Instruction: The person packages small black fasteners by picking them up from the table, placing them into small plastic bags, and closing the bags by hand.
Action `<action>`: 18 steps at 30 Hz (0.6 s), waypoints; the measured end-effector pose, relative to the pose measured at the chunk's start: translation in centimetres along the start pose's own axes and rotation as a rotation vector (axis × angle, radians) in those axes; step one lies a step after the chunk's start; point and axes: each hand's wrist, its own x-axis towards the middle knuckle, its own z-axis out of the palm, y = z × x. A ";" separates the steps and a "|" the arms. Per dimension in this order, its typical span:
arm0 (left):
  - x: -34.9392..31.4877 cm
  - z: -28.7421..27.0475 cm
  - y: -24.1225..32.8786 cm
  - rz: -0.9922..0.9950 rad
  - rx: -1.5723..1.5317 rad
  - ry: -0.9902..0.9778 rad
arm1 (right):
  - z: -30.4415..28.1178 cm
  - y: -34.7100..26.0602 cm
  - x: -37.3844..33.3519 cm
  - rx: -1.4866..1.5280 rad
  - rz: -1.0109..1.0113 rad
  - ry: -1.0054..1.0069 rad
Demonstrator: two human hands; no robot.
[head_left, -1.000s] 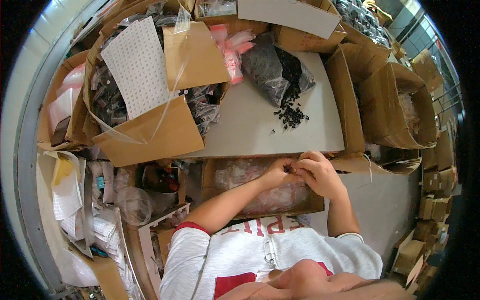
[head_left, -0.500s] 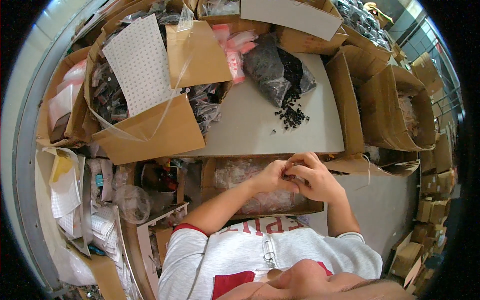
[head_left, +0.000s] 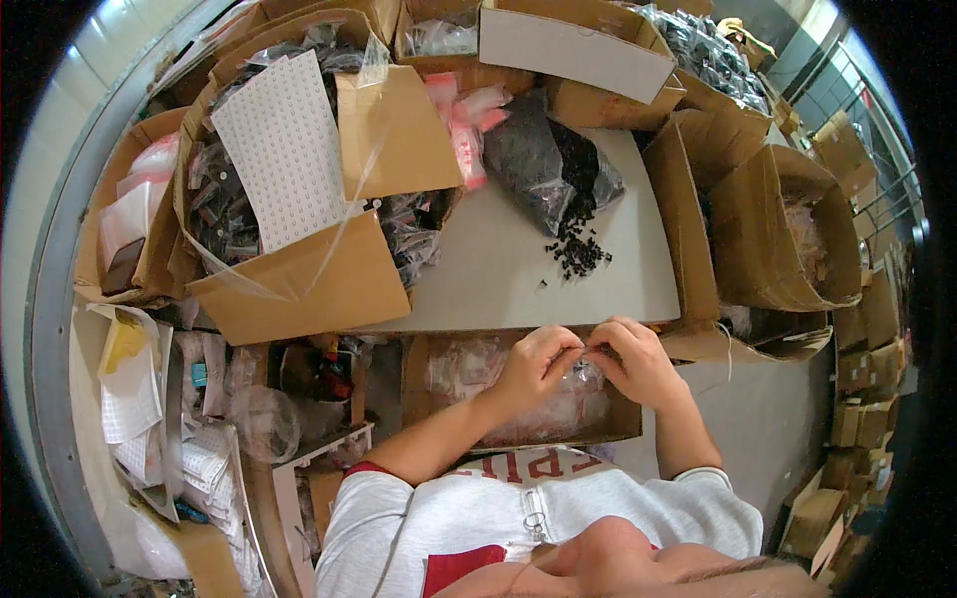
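My left hand [head_left: 538, 365] and my right hand [head_left: 634, 361] meet just past the front edge of the table, above an open cardboard box [head_left: 414, 404]. Fingertips of both are pinched together on what looks like a small clear plastic bag [head_left: 583, 369], mostly hidden by the fingers. Clear plastic packets [head_left: 464, 367] fill the box below. Farther up on the white table [head_left: 478, 289], a large clear bag [head_left: 528, 159] lies on its side, spilling small black parts [head_left: 578, 254] onto the surface.
A large carton [head_left: 299, 289] of bagged items, with a white dotted sheet [head_left: 284, 149] on top, stands at the left. Pink-edged plastic bags [head_left: 466, 130] lie at the back. Tall cartons [head_left: 763, 224] line the right side. Papers [head_left: 135, 384] are stacked at far left.
My hands have drawn slightly apart, from overlapping fingers to facing fingertip pinches, and a bit of clear plastic now shows between them. The whole view has shifted slightly.
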 end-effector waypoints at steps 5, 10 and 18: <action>0.0 0.0 -0.4 0.032 0.072 0.065 | 0.2 -0.2 1.1 -0.022 0.045 -0.083; -0.5 0.5 -0.2 -0.175 -0.054 0.170 | -2.7 1.6 4.9 -0.169 -0.041 -0.042; -4.7 4.4 -6.0 -0.112 0.597 -0.941 | -12.2 5.2 19.0 0.195 0.081 0.674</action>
